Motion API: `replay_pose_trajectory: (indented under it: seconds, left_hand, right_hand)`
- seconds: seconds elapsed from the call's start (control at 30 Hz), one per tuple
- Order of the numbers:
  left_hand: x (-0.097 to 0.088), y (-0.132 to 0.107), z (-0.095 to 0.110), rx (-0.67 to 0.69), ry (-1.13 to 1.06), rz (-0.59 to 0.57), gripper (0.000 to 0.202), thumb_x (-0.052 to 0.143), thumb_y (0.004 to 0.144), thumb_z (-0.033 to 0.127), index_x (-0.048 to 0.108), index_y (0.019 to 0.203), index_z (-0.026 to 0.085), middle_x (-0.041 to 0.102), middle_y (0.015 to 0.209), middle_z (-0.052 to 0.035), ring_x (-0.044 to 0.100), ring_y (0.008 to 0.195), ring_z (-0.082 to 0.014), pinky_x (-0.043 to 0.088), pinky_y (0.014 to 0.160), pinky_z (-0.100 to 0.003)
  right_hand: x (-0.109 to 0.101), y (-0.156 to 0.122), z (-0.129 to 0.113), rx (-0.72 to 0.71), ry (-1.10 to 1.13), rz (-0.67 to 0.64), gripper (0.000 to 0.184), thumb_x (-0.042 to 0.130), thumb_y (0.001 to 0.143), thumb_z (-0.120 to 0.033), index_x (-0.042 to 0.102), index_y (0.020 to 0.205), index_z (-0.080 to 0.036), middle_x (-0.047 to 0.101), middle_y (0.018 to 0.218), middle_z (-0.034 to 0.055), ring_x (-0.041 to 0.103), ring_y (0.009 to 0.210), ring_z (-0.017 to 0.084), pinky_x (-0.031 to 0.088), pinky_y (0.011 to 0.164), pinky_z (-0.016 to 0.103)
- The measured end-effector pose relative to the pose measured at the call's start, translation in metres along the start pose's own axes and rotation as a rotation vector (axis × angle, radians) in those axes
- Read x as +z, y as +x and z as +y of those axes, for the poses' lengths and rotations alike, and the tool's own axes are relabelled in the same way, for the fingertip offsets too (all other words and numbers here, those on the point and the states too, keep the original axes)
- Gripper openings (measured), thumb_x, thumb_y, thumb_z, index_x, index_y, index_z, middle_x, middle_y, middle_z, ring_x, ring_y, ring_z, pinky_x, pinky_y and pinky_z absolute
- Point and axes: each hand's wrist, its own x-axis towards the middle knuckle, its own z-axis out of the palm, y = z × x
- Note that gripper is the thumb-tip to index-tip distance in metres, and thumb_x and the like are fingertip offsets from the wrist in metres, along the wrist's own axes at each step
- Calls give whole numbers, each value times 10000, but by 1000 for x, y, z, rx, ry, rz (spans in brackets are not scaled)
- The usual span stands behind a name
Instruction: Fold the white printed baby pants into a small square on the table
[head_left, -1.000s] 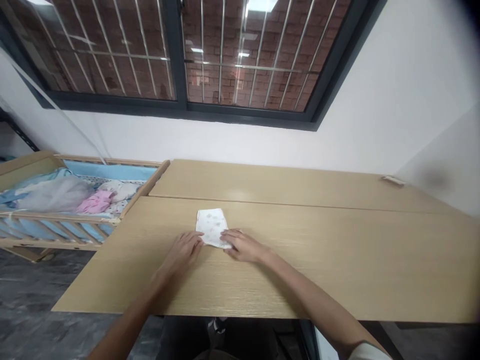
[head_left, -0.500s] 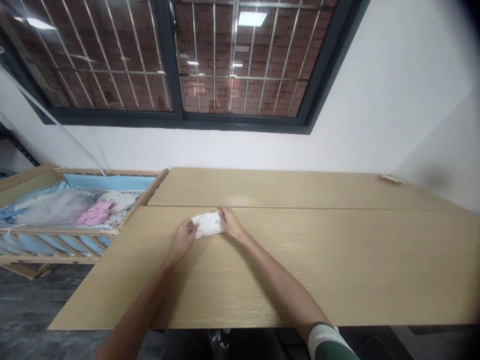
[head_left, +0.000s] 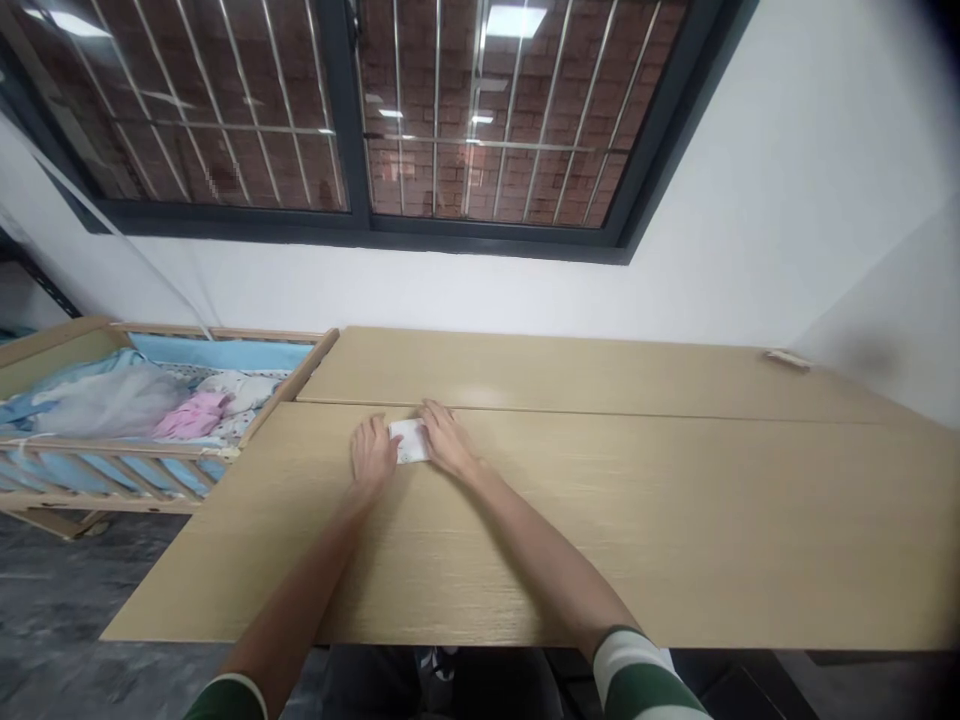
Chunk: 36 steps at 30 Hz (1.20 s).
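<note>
A small folded white cloth (head_left: pixel 409 441) with a faint print lies on the wooden tabletop. It forms a compact rectangle between my two hands. My left hand (head_left: pixel 373 453) rests at its left edge, fingers stretched forward and thumb against the cloth. Along the right edge sits my right hand (head_left: pixel 447 440), its fingers extended over the upper right corner. Both hands look laid down on the cloth's sides rather than pinching it. Parts of the cloth's edges are hidden under my fingers.
The tabletop (head_left: pixel 637 530) has a long seam and a raised strip at the back. To the left stands a wooden crib (head_left: pixel 127 463) holding a pink cloth (head_left: pixel 193 413) and other bedding. A small pale object (head_left: pixel 787 358) lies at the far right. A barred window (head_left: pixel 480 110) is above.
The white cloth shows a narrower rectangle than before. My hands are closer together, and the left hand has gone from pinching the cloth's edge to lying flatter with fingers stretched.
</note>
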Motion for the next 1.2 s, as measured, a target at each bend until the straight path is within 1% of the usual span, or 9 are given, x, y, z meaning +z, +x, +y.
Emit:
replay_pose_trajectory:
  seconds: [0.17,0.33,0.5,0.63,0.77,0.87,1.03,1.1,1.2]
  left_hand:
    - [19,-10,14,252,21,-93,615,241,1049,445,272,1560,104,368,1610,-163,309,1507,-248,280,1225,-412]
    - [30,-21,0,327,83,-191,717,220,1036,545,285,1571,72,333,1623,-190,243,1532,-326,242,1239,-496]
    - [17,-18,-29,335,126,-204,734,206,1034,533,282,1563,31,295,1624,-239,186,1540,-376,267,1211,-572]
    - [1,-16,-34,409,113,-217,715,280,1025,533,284,1566,65,288,1640,-197,181,1550,-322,235,1242,-510]
    - [-4,-15,-24,436,14,-312,770,452,964,605,335,1545,113,338,1623,-181,266,1526,-306,220,1247,-474]
    - [-2,-9,-17,378,-24,-339,824,609,880,603,382,1519,135,403,1583,-197,366,1475,-337,281,1211,-491]
    - [-13,11,-7,299,-125,-324,429,541,922,287,585,1335,182,602,1418,-151,545,1328,-292,367,1150,-443]
    - [-24,16,-3,274,-181,-296,321,472,938,248,656,1194,186,686,1269,-136,604,1239,-285,413,1105,-437]
    - [-39,11,2,210,-280,-252,299,462,966,360,643,1117,175,718,1129,-127,666,1103,-282,508,976,-421]
  right_hand:
    - [13,-6,-4,-71,-37,-190,591,300,1054,-363,313,1592,-118,302,1647,156,240,1538,271,188,1242,481]
    - [11,-19,18,-16,-1,-258,631,218,1066,-441,259,1616,-134,239,1671,114,158,1565,233,124,1265,452]
    - [-6,-31,28,73,72,-299,710,142,1060,-528,193,1629,-106,188,1681,128,120,1571,243,133,1264,449]
    - [-20,-34,24,0,85,-228,729,245,1046,-574,219,1626,-133,154,1690,132,104,1573,262,122,1263,469]
    - [-24,-33,26,-75,108,-278,822,528,939,-621,337,1585,-150,277,1652,172,238,1534,331,183,1240,510]
    - [-16,-31,34,-37,172,-288,801,643,882,-480,374,1560,-147,375,1604,188,319,1494,346,244,1212,522]
    - [-10,-23,41,33,343,-100,525,594,848,-216,548,1368,-165,610,1381,156,546,1289,297,370,1124,479]
    - [-19,-16,39,82,438,-26,394,589,878,-254,579,1266,-184,675,1216,119,608,1141,275,435,1045,466]
    - [-42,-4,34,151,660,78,369,629,893,-382,540,1199,-196,654,1063,71,617,984,228,505,912,402]
